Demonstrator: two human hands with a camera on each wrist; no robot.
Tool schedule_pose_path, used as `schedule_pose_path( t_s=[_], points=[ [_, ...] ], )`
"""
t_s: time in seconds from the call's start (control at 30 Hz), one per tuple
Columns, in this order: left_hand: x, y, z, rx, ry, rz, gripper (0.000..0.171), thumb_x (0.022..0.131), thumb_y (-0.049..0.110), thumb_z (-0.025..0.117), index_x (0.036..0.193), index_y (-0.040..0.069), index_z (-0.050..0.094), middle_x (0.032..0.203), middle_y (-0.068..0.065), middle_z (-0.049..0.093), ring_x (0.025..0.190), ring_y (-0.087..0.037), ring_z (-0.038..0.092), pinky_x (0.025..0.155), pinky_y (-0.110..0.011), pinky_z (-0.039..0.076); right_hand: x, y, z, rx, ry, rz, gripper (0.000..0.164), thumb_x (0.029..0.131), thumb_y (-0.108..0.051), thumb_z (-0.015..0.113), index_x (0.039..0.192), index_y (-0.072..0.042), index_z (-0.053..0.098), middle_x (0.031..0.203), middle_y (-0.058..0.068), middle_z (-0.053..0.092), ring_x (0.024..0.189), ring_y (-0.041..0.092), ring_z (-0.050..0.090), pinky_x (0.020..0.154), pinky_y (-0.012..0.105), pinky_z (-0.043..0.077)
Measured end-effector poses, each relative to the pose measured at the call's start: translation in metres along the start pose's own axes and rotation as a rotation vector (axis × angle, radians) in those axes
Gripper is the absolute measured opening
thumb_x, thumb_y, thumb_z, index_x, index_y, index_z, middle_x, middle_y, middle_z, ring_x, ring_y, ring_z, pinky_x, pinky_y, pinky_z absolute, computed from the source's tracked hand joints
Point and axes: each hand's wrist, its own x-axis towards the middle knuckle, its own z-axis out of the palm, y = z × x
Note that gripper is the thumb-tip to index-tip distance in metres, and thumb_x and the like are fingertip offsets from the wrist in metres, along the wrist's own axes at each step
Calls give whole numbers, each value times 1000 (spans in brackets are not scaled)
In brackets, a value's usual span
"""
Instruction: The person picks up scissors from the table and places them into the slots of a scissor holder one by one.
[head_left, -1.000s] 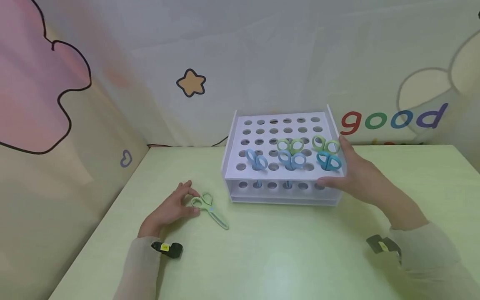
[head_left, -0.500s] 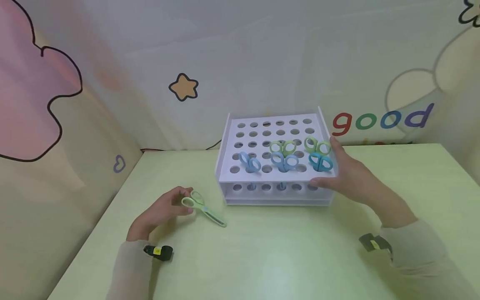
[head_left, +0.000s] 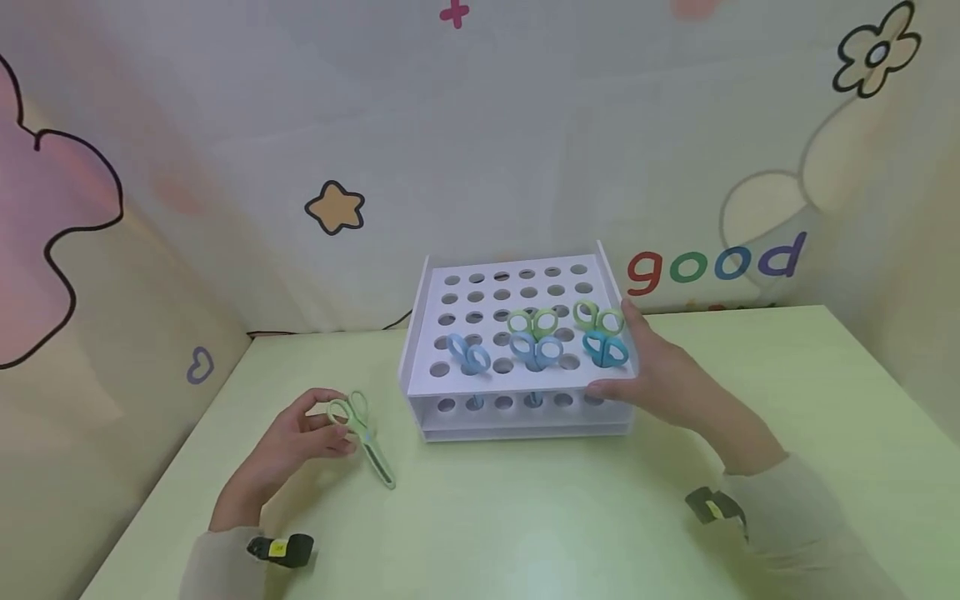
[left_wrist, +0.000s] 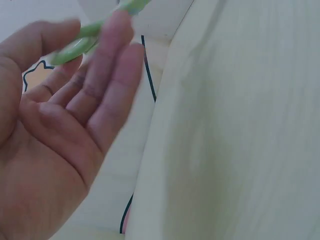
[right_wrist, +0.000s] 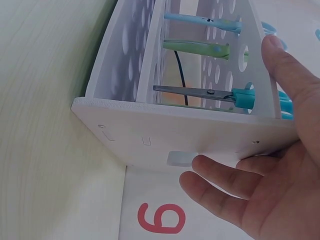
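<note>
My left hand (head_left: pixel 288 437) pinches the looped handle of a pair of light green scissors (head_left: pixel 362 431), blades pointing down toward the table's front. In the left wrist view, a blurred green loop (left_wrist: pixel 75 51) shows between thumb and fingers. My right hand (head_left: pixel 663 367) grips the right side of a white rack (head_left: pixel 504 383), thumb over its front edge, fingertips along the outer side panel. Light blue scissors (head_left: pixel 468 360), green scissors (head_left: pixel 533 327) and teal scissors (head_left: pixel 603 357) stand handles up in the rack's front-half holes. The right wrist view shows the teal blades (right_wrist: pixel 195 92) inside.
Pale green table (head_left: pixel 480 525) spreads under everything. Behind the rack rises a pale wall cloth (head_left: pixel 495 167) with a star, a flower and the word "good". A thin dark cable (head_left: pixel 397 320) runs along the wall's foot.
My left hand has raised the green scissors off the table, and their blades have swung to point more downward. The right hand stays on the rack; the head view has shifted.
</note>
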Motion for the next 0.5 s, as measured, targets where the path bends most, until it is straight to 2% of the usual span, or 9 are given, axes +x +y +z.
schedule_pose_path(
  t_s=[0.1, 0.2, 0.33, 0.5],
  points=[
    [-2, -2, 1, -42, 23, 21, 48, 98, -2, 60, 141, -4, 40, 100, -17, 65, 85, -28, 73, 80, -42, 57, 0, 0, 3, -4, 3, -1, 134, 78, -53, 84, 161, -17, -14, 148, 21, 40, 119, 38, 48, 101, 56, 43],
    [0, -3, 4, -59, 65, 5, 47, 100, -2, 57, 144, -3, 40, 100, -14, 66, 85, -25, 73, 78, -41, 58, 0, 0, 3, -8, 5, -5, 134, 78, -54, 84, 161, -18, -14, 147, 21, 41, 118, 37, 49, 100, 56, 43],
    [3, -2, 6, -49, 126, -46, 42, 103, 10, 58, 143, 3, 46, 99, -13, 70, 84, -26, 73, 74, -40, 58, 0, -1, 2, -12, 8, -11, 133, 79, -52, 84, 161, -17, -14, 146, 21, 41, 118, 37, 49, 100, 56, 43],
    [3, 0, 7, -76, 169, -79, 43, 106, 26, 56, 142, 3, 50, 108, -13, 61, 83, -24, 74, 69, -36, 59, 0, 0, 2, -20, 13, -17, 132, 79, -51, 84, 161, -16, -14, 142, 21, 45, 114, 36, 51, 99, 55, 44]
  ],
)
